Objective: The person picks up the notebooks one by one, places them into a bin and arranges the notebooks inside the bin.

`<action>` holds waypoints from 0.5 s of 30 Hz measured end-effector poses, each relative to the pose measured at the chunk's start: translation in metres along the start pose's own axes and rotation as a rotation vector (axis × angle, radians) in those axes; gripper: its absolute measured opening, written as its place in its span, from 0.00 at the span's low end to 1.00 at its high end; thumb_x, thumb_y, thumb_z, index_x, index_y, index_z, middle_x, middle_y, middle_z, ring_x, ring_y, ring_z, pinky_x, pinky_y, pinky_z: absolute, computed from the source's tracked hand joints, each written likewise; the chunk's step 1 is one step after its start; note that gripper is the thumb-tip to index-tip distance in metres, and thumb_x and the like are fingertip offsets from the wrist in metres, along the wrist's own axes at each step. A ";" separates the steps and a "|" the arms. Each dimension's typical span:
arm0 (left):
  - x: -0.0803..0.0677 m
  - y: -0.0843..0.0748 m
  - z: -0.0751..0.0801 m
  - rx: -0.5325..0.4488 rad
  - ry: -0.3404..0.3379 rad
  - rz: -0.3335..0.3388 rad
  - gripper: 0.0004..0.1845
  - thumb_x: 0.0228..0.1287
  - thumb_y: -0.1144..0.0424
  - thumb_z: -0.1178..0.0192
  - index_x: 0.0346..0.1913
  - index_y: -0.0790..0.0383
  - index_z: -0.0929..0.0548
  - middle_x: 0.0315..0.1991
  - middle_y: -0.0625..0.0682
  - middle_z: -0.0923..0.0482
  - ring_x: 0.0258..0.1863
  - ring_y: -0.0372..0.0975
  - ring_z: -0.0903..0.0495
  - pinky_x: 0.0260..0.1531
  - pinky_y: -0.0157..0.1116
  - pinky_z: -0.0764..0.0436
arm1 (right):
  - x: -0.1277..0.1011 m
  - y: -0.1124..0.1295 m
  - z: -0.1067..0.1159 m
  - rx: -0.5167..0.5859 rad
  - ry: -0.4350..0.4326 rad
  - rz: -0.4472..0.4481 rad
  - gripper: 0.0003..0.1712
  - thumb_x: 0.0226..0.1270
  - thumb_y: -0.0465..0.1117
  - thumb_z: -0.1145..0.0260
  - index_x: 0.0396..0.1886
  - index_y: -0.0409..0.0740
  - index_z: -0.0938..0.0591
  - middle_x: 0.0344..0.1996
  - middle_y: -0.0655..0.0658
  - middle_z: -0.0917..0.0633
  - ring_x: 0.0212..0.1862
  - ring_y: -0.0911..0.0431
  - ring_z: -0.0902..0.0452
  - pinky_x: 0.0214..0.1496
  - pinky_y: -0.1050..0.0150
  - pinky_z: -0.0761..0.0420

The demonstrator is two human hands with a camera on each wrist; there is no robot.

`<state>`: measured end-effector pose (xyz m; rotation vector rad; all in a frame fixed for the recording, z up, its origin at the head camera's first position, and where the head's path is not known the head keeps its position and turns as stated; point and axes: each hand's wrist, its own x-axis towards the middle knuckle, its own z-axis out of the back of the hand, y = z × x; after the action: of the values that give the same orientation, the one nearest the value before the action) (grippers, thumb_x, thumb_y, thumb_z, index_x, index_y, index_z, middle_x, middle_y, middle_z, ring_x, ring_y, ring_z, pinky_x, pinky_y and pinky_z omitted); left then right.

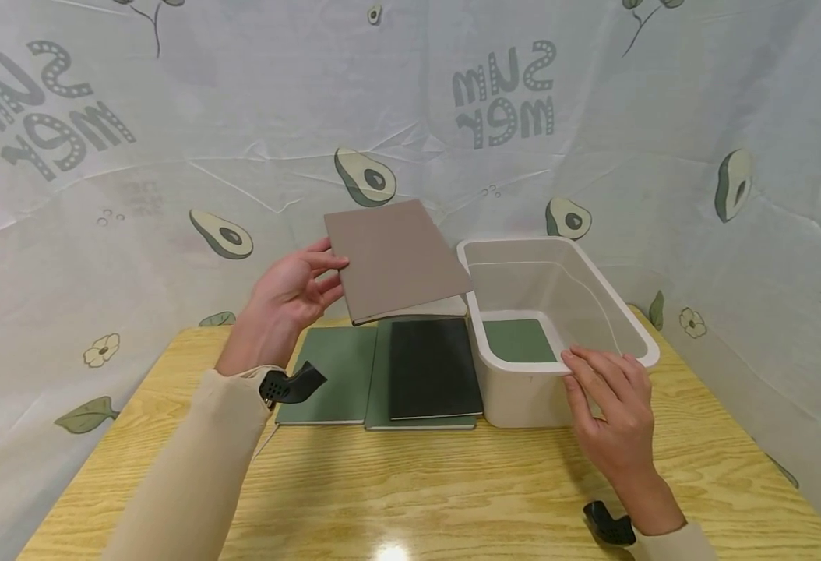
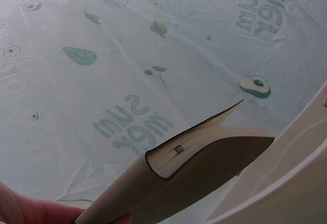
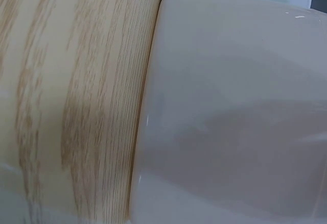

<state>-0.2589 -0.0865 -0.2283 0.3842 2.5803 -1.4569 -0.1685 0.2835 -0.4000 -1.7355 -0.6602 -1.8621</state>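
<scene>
My left hand (image 1: 298,284) pinches a brown notebook (image 1: 396,257) by its left edge, thumb on the cover. The notebook is tilted in the air, its right corner overlapping the bin's left rim in the head view. From the left wrist, the notebook (image 2: 189,168) shows its spine end and page block, the covers slightly spread. My right hand (image 1: 614,405) pinches the front rim of a white plastic bin (image 1: 530,393), fingers over the rim and thumb outside. A green notebook (image 1: 519,340) lies flat on the bin's floor. The right wrist view shows only the bin's outer wall (image 3: 230,106) beside the table.
Left of the bin, a black notebook (image 1: 435,370) lies on a green notebook (image 1: 378,405), with another green notebook (image 1: 333,374) alongside. All rest on the wooden table (image 1: 382,483). A printed curtain (image 1: 277,101) hangs behind and around the table.
</scene>
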 end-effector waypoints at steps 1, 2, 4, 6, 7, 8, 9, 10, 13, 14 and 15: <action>0.001 0.001 -0.001 -0.001 0.000 -0.001 0.36 0.77 0.76 0.46 0.82 0.45 0.33 0.60 0.46 0.29 0.40 0.38 0.13 0.36 0.32 0.10 | 0.000 0.000 0.000 0.000 0.001 -0.001 0.21 0.80 0.46 0.34 0.42 0.31 0.08 0.39 0.30 0.09 0.43 0.34 0.20 0.53 0.50 0.31; 0.002 0.001 -0.002 -0.003 -0.002 -0.001 0.36 0.77 0.76 0.46 0.82 0.45 0.32 0.60 0.46 0.29 0.39 0.38 0.13 0.36 0.32 0.10 | 0.000 0.000 0.000 0.000 0.000 -0.001 0.21 0.80 0.47 0.34 0.42 0.32 0.08 0.39 0.30 0.09 0.43 0.34 0.20 0.54 0.51 0.31; 0.004 0.003 -0.005 -0.007 -0.003 -0.003 0.35 0.77 0.76 0.45 0.81 0.45 0.31 0.59 0.46 0.28 0.38 0.38 0.12 0.36 0.32 0.10 | -0.002 -0.002 -0.001 -0.003 -0.002 0.000 0.20 0.80 0.47 0.34 0.43 0.33 0.08 0.40 0.31 0.09 0.44 0.35 0.20 0.56 0.51 0.30; 0.006 0.005 -0.008 -0.010 -0.007 -0.005 0.34 0.77 0.76 0.45 0.80 0.46 0.29 0.59 0.47 0.27 0.38 0.39 0.12 0.35 0.32 0.10 | -0.004 -0.004 -0.001 -0.003 -0.006 0.002 0.19 0.79 0.47 0.33 0.43 0.33 0.07 0.40 0.31 0.09 0.44 0.35 0.19 0.58 0.52 0.29; 0.007 0.006 -0.009 -0.007 -0.008 -0.007 0.34 0.77 0.76 0.45 0.80 0.46 0.28 0.58 0.47 0.26 0.38 0.39 0.13 0.35 0.32 0.10 | -0.005 -0.004 -0.002 -0.003 -0.009 0.003 0.19 0.79 0.47 0.33 0.43 0.34 0.07 0.40 0.31 0.08 0.44 0.35 0.19 0.58 0.52 0.29; 0.009 0.007 -0.010 -0.006 -0.011 -0.008 0.34 0.77 0.76 0.45 0.79 0.46 0.28 0.58 0.47 0.26 0.39 0.39 0.13 0.35 0.32 0.10 | -0.005 -0.005 -0.002 -0.002 -0.011 0.003 0.19 0.79 0.47 0.33 0.43 0.34 0.07 0.40 0.32 0.08 0.44 0.35 0.19 0.59 0.52 0.29; 0.010 0.008 -0.012 0.004 -0.009 -0.010 0.34 0.76 0.76 0.45 0.79 0.46 0.28 0.58 0.47 0.26 0.41 0.39 0.14 0.36 0.31 0.10 | -0.006 -0.005 -0.002 -0.003 -0.011 0.001 0.19 0.79 0.47 0.33 0.43 0.34 0.07 0.40 0.32 0.08 0.44 0.35 0.19 0.60 0.52 0.28; 0.011 0.010 -0.014 0.012 -0.011 -0.013 0.34 0.76 0.76 0.44 0.79 0.46 0.28 0.58 0.47 0.26 0.43 0.40 0.15 0.36 0.31 0.10 | -0.006 -0.005 -0.002 -0.002 -0.012 -0.001 0.19 0.79 0.47 0.33 0.43 0.34 0.07 0.40 0.32 0.08 0.44 0.35 0.19 0.60 0.52 0.28; 0.014 0.014 -0.019 0.023 -0.017 -0.021 0.34 0.76 0.76 0.44 0.79 0.46 0.27 0.59 0.47 0.26 0.48 0.41 0.17 0.37 0.31 0.10 | -0.006 -0.004 -0.002 -0.002 -0.012 -0.007 0.19 0.79 0.47 0.33 0.43 0.34 0.07 0.40 0.32 0.08 0.44 0.35 0.19 0.61 0.51 0.29; 0.016 0.015 -0.021 0.024 -0.018 -0.023 0.34 0.76 0.76 0.44 0.79 0.46 0.27 0.59 0.47 0.26 0.49 0.41 0.18 0.37 0.31 0.11 | -0.006 -0.004 -0.002 -0.003 -0.011 -0.008 0.19 0.79 0.47 0.33 0.43 0.34 0.07 0.40 0.32 0.08 0.44 0.35 0.19 0.61 0.51 0.29; 0.017 0.016 -0.023 0.029 -0.018 -0.027 0.34 0.76 0.76 0.44 0.79 0.46 0.27 0.58 0.48 0.26 0.49 0.41 0.18 0.37 0.30 0.11 | -0.006 -0.003 -0.002 -0.003 -0.009 -0.010 0.19 0.79 0.47 0.33 0.43 0.34 0.07 0.40 0.32 0.08 0.44 0.35 0.19 0.61 0.51 0.29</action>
<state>-0.2704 -0.0566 -0.2343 0.3401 2.5628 -1.5004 -0.1719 0.2847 -0.4065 -1.7468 -0.6710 -1.8635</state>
